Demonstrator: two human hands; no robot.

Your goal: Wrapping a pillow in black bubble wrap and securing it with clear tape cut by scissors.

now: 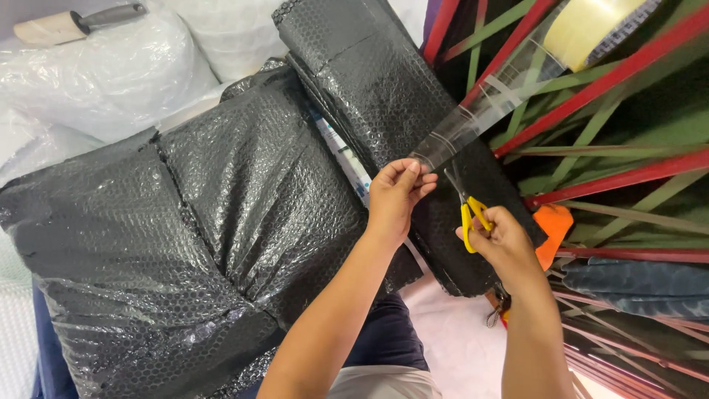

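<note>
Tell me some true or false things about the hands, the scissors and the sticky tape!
1. The right hand holds scissors with yellow handles. True.
2. The left hand is resting flat on the floor. False: it pinches the end of a strip of clear tape.
3. The tape stretches up to a roll at the top right. True.
4. The big parcels are wrapped in pink paper. False: they are wrapped in black bubble wrap.
5. The scissors have already cut the tape in two. False: the strip is in one piece.
</note>
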